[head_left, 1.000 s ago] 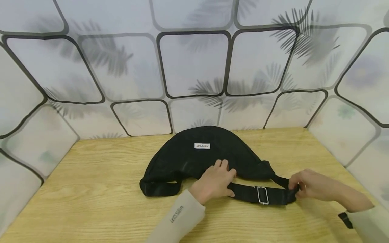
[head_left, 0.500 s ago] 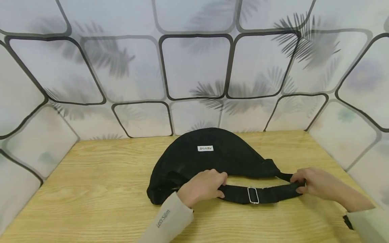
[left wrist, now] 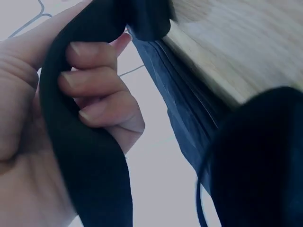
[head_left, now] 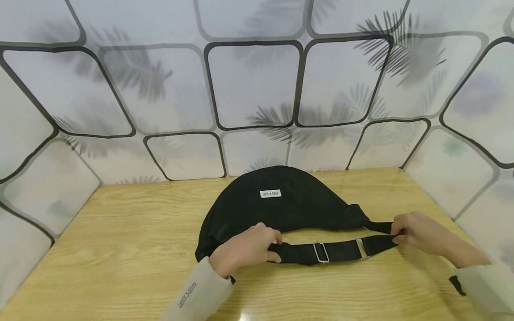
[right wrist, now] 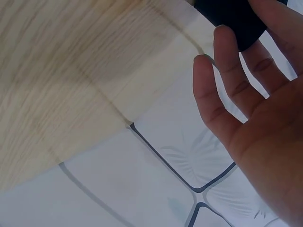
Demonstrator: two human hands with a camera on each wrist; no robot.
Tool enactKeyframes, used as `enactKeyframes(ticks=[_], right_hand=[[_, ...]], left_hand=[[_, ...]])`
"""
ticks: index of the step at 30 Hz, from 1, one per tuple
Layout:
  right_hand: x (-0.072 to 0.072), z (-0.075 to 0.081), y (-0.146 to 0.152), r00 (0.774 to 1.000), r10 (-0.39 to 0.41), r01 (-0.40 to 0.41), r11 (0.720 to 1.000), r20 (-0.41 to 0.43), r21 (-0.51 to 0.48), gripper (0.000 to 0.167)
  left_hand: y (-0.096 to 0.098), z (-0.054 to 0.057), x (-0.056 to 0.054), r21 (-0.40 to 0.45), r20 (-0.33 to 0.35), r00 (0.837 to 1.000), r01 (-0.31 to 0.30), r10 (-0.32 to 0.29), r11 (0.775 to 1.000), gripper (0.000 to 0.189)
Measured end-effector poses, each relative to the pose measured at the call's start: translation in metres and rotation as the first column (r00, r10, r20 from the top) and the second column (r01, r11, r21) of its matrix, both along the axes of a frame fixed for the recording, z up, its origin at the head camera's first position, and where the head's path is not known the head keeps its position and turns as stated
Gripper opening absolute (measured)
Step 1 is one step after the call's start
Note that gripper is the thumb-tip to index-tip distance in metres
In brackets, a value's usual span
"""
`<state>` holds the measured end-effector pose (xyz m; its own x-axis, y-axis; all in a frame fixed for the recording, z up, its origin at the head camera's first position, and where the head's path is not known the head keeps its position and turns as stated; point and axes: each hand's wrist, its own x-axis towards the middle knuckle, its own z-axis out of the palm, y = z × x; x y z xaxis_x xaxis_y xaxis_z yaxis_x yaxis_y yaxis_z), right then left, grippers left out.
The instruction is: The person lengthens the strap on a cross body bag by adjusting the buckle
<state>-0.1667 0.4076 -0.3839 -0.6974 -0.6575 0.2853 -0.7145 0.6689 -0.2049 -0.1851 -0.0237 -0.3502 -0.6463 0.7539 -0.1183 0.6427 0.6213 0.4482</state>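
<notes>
A black half-moon waist bag [head_left: 277, 209] with a small white label [head_left: 270, 193] lies on the table. Its black strap [head_left: 341, 253] is stretched between both hands along the bag's near side. My left hand [head_left: 246, 249] grips the strap near the bag's left end; in the left wrist view its fingers [left wrist: 102, 85] curl round the webbing. A metal slider buckle [head_left: 321, 253] sits on the strap, and a second metal piece [head_left: 362, 248] is nearer the right hand. My right hand [head_left: 419, 234] pinches the strap at its right-hand bend, where thumb and fingers meet.
The wood-grain table [head_left: 120, 232] extends to both sides of the bag and in front of it. A patterned white backdrop [head_left: 257, 89] with dark outlines and leaf prints rises behind the table and along both sides.
My left hand has moved left along the near side, drawing the strap straighter. The slider buckle has shifted left, and a second metal piece shows near my right hand, which stays almost in place.
</notes>
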Motion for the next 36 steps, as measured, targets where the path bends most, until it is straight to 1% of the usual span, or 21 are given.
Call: enactKeyframes(ticks=[2, 4, 7, 8, 10, 13, 17, 20, 23, 29, 32, 36], right_hand=[[0.000, 0.000, 0.001, 1.000, -0.013, 0.013, 1.000, -0.015, 0.004, 0.033], [-0.001, -0.001, 0.002, 0.999, -0.022, 0.023, 1.000, -0.039, 0.007, 0.035], [-0.003, -0.002, 0.003, 0.997, -0.021, 0.022, 1.000, -0.073, 0.006, 0.036], [-0.003, -0.003, 0.003, 0.996, -0.020, 0.021, 1.000, -0.084, 0.005, 0.037], [-0.005, -0.003, 0.004, 0.996, -0.016, 0.017, 1.000, -0.086, 0.003, 0.038], [-0.007, -0.002, 0.005, 0.995, -0.030, 0.031, 0.999, -0.099, 0.012, 0.039], [-0.009, 0.002, 0.009, 0.993, -0.066, 0.070, 0.997, -0.096, 0.037, 0.039], [-0.012, 0.002, 0.014, 0.992, -0.076, 0.081, 0.996, -0.100, 0.041, 0.039], [-0.014, 0.001, 0.017, 0.990, -0.089, 0.094, 0.995, -0.114, 0.040, 0.039], [-0.012, 0.004, 0.022, 0.984, -0.172, 0.175, 0.983, -0.048, 0.060, 0.033], [-0.012, 0.005, 0.022, 0.985, -0.171, 0.173, 0.983, -0.040, 0.055, 0.034], [-0.012, 0.005, 0.022, 0.988, -0.148, 0.150, 0.988, -0.043, 0.041, 0.037]], left_hand=[[-0.005, 0.000, 0.001, 0.019, -0.005, 1.000, 0.011, -0.011, 1.000, 0.036], [-0.010, -0.001, 0.002, 0.038, -0.009, 0.999, 0.031, -0.031, 0.999, 0.029], [-0.017, -0.002, 0.003, 0.053, -0.048, 0.996, 0.083, -0.081, 0.995, 0.013], [-0.019, -0.003, 0.004, 0.053, -0.066, 0.993, 0.099, -0.096, 0.994, 0.010], [-0.023, -0.003, 0.005, 0.041, -0.099, 0.989, 0.117, -0.112, 0.992, 0.010], [-0.029, -0.002, 0.007, 0.009, -0.125, 0.985, 0.122, -0.120, 0.992, 0.010], [-0.035, -0.003, 0.007, -0.029, -0.105, 0.987, 0.116, -0.118, 0.993, 0.010], [-0.041, -0.003, 0.008, -0.037, -0.081, 0.991, 0.106, -0.109, 0.994, 0.016], [-0.049, -0.003, 0.009, -0.042, -0.079, 0.992, 0.100, -0.103, 0.994, 0.019], [-0.065, -0.003, 0.012, -0.042, -0.056, 0.994, 0.095, -0.097, 0.995, 0.014], [-0.071, -0.005, 0.012, -0.033, -0.048, 0.993, 0.103, -0.105, 0.994, 0.010], [-0.077, -0.008, 0.013, -0.041, -0.050, 0.993, 0.108, -0.110, 0.993, 0.011]])
